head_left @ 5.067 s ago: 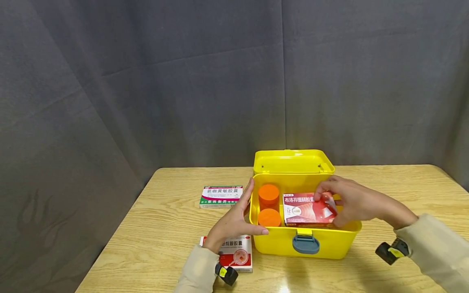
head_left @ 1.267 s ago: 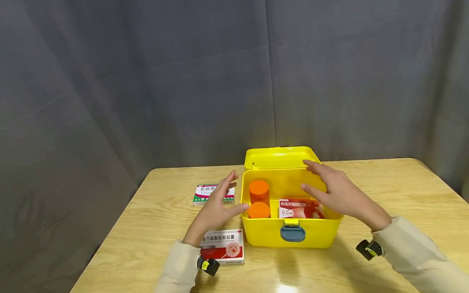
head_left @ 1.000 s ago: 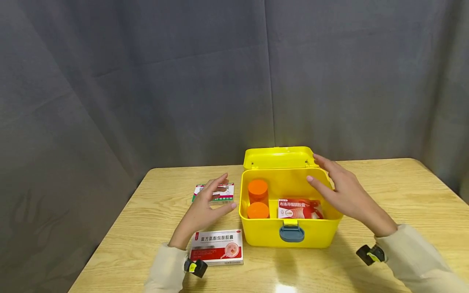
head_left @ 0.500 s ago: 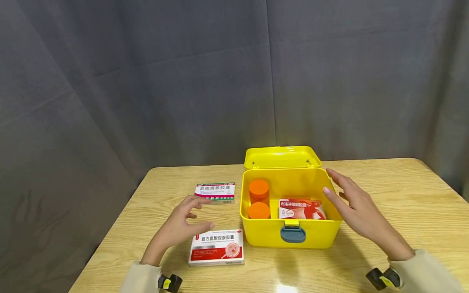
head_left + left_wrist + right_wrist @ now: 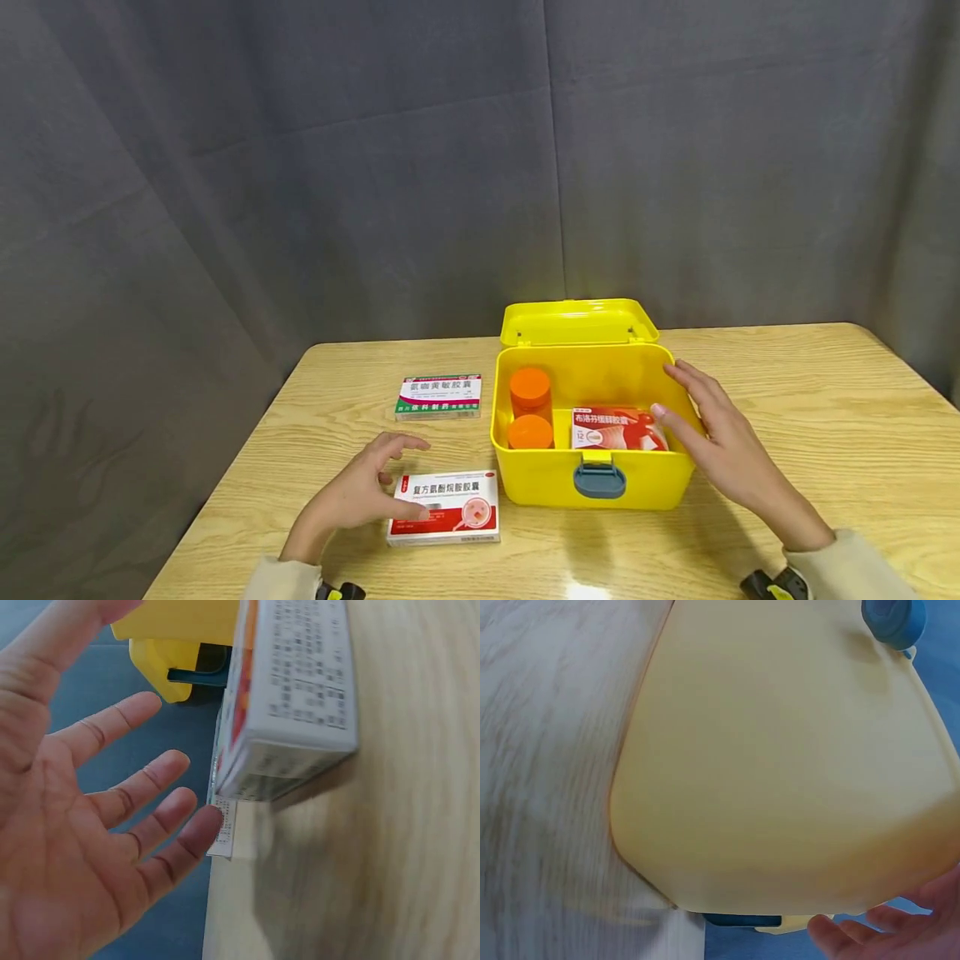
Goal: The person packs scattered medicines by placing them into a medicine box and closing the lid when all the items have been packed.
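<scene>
My left hand (image 5: 352, 496) hovers at the left end of a white-and-red medicine box (image 5: 442, 490) lying flat on the table. Its thumb passes over the box's near left corner, and in the left wrist view the fingers (image 5: 124, 795) are spread apart with nothing held. My right hand (image 5: 731, 446) is at the right rim of an open yellow storage box (image 5: 600, 483); thumb and fingers are extended, and contact with the rim is unclear. Inside that box are two orange-lidded jars (image 5: 530, 433) on the left and a red medicine box (image 5: 617, 429) on the right.
Behind the nearer medicine box lies a green-and-white medicine box (image 5: 438, 396). The yellow lid (image 5: 577, 322) is tipped back, and a blue-grey latch (image 5: 599, 480) sits on the front. Grey cloth (image 5: 420, 183) hangs behind the wooden table (image 5: 810, 392).
Earlier my right hand was on the red medicine box inside the yellow box; it has let go and moved to the right rim. My left hand has left the left rim and come down beside the white-and-red box.
</scene>
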Demonstrator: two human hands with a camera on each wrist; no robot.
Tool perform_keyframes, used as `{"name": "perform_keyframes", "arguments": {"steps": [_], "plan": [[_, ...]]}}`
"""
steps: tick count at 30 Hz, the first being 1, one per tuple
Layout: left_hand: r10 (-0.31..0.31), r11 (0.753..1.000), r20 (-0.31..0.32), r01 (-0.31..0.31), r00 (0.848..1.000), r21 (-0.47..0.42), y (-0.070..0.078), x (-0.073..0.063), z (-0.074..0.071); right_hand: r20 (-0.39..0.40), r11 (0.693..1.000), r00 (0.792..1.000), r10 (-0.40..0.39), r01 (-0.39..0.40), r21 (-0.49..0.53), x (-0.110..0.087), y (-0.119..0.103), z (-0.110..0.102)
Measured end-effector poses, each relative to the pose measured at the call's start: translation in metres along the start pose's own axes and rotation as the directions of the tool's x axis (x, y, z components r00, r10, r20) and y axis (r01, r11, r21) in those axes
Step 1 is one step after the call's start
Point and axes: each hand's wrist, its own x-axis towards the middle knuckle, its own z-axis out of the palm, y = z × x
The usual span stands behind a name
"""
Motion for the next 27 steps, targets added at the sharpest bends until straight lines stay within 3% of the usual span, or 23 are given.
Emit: {"name": "perform_keyframes", "arguments": {"steps": [17,27], "plan": [[0.033,0.990,0.057,-0.041,0.998,0.135,-0.005,-0.002,0.019,0.143,0.991,0.983,0.117,-0.124,0.043,-0.001,0.006,-0.005],[0.004,0.991,0.074,-0.014,0.997,0.136,-0.005,-0.004,0.021,0.173,0.986,0.980,0.100,-0.121,0.116,-0.001,0.011,-0.003]]}}
